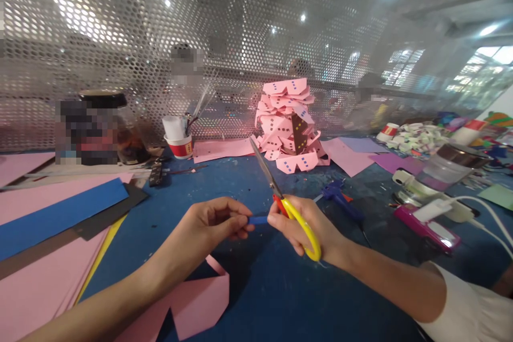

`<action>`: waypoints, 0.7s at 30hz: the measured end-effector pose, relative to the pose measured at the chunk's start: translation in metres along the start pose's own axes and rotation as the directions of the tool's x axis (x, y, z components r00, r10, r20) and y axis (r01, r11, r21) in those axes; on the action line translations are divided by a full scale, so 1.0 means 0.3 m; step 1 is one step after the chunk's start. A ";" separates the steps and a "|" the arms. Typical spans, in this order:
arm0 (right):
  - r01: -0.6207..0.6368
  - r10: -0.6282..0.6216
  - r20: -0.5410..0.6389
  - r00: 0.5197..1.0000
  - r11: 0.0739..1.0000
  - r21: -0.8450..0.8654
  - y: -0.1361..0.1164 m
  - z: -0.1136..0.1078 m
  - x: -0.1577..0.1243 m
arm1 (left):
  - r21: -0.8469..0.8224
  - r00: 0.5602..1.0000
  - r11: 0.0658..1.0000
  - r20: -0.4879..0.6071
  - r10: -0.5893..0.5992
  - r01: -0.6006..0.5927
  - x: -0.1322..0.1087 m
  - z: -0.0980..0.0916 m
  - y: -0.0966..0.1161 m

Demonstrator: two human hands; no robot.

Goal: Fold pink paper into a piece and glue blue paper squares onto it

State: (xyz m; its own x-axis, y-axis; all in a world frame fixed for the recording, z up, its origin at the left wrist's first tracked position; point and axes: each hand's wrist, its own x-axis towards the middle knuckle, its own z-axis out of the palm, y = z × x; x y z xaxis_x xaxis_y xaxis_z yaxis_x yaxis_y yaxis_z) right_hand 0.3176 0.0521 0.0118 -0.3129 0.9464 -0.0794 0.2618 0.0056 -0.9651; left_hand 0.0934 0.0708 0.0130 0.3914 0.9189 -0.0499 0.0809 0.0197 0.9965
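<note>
Between my hands stretches a narrow blue paper strip [258,220]. My left hand [218,220] pinches its left end, and the fingers of my right hand [294,222] close on its right end. Scissors [296,219] with yellow and red handles also rest in my right hand, their blades pointing up and away. Under my left forearm lies a pink paper glasses shape [202,299], partly covered by the arm.
A tall stack of pink paper glasses [282,123] stands at the back. Blue card [64,219] and pink sheets lie left. A blue glue gun [340,197], a magenta power bank [427,228] and a jar [455,165] are right. A paper cup [179,145] holds tools.
</note>
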 end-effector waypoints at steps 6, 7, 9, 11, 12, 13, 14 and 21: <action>0.041 -0.042 -0.066 0.997 0.999 -0.015 -0.002 -0.019 0.003 | -0.034 0.999 0.999 0.003 -0.039 0.039 0.006 -0.011 -0.003; 0.045 -0.046 -0.063 0.997 0.999 -0.016 0.000 -0.020 0.004 | -0.048 0.999 0.998 0.002 -0.046 0.046 0.006 -0.013 -0.003; 0.048 -0.049 -0.053 0.997 0.999 -0.018 0.005 -0.020 0.005 | -0.086 0.998 0.994 -0.004 -0.063 0.063 0.008 -0.015 -0.003; 0.043 -0.044 -0.046 0.998 0.999 -0.021 0.011 -0.019 0.006 | -0.141 0.996 0.986 -0.014 -0.090 0.088 0.011 -0.017 -0.003; 0.041 -0.042 -0.043 0.998 0.999 -0.022 0.014 -0.019 0.006 | -0.173 0.994 0.980 -0.017 -0.106 0.102 0.012 -0.018 -0.003; 0.039 -0.040 -0.038 0.998 0.999 -0.024 0.016 -0.018 0.006 | -0.205 0.992 0.972 -0.021 -0.121 0.114 0.013 -0.019 -0.002; 0.035 -0.036 -0.035 0.999 0.999 -0.023 0.017 -0.018 0.006 | -0.235 0.991 0.964 -0.024 -0.135 0.126 0.014 -0.020 -0.002; -0.005 0.005 -0.036 0.999 1.000 -0.010 0.005 -0.002 0.003 | -0.301 0.989 0.942 0.017 -0.149 0.147 0.017 -0.027 -0.018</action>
State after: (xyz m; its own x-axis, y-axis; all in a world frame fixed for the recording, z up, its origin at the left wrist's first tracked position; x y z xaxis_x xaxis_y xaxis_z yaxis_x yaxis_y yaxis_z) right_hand 0.3182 0.0531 0.0103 -0.2783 0.9576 -0.0750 0.2724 0.0038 -0.9622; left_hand 0.0874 0.0785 0.0078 0.3908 0.8987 -0.1989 -0.1418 0.2723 0.9517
